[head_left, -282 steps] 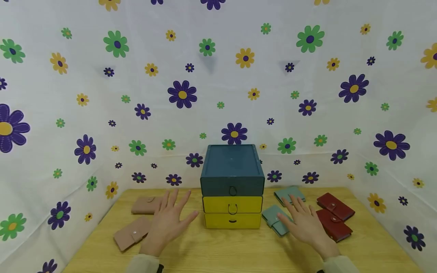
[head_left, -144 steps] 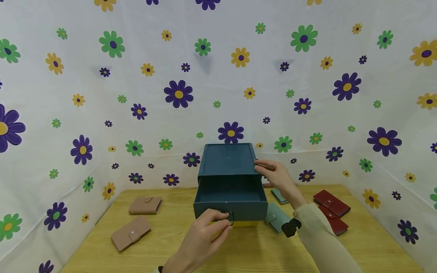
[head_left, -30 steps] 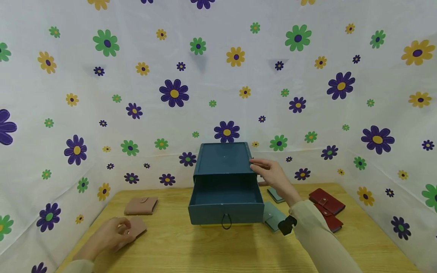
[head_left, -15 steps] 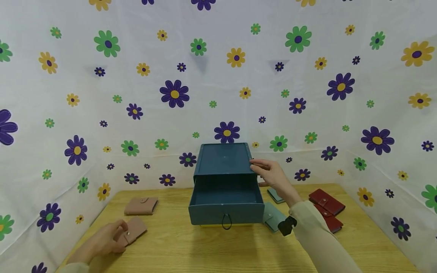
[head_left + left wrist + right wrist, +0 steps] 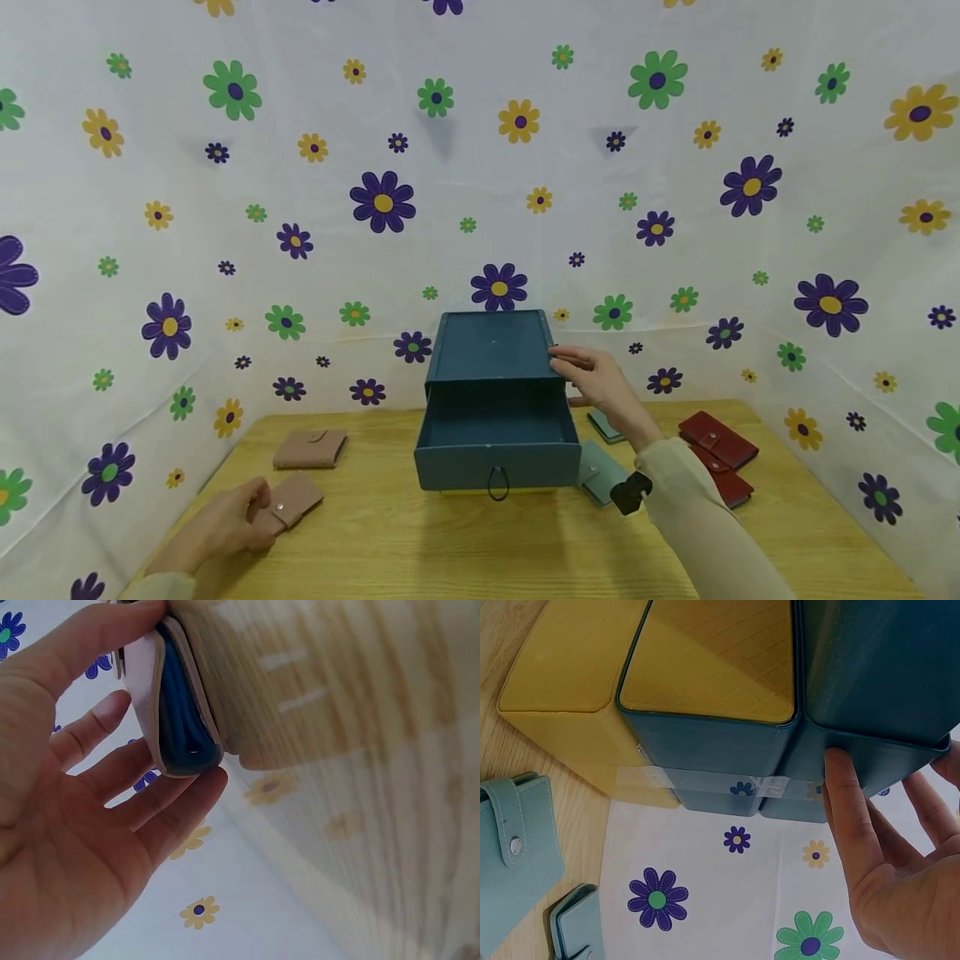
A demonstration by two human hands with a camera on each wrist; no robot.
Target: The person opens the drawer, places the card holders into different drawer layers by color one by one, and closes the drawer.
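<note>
On the left of the table lies a pink snap-strap wallet (image 5: 296,497); my left hand (image 5: 228,523) holds its near-left end. In the left wrist view the thumb lies on one face of the wallet (image 5: 142,686) and the fingertips reach its edge, where blue inner sleeves show. My right hand (image 5: 596,385) rests on the blue top unit of the drawer box (image 5: 491,346), fingers fairly straight at its right edge. In the right wrist view one finger presses the unit's side (image 5: 870,754). The top drawer (image 5: 495,468) is pulled out and bare inside, its dark loop handle hanging down.
Behind the held wallet lies another pink wallet (image 5: 310,449). Right of the drawer box are two mint-green wallets, the nearer one (image 5: 600,475) partly behind the drawer, and two overlapping red wallets (image 5: 720,437). Yellow lower drawers (image 5: 705,660) sit under the blue unit. A flowered cloth (image 5: 375,275) surrounds the table.
My left hand first pulled the top drawer out by its loop, then went to the front pink wallet, and has now settled on its left end. My right hand has moved onto the box.
</note>
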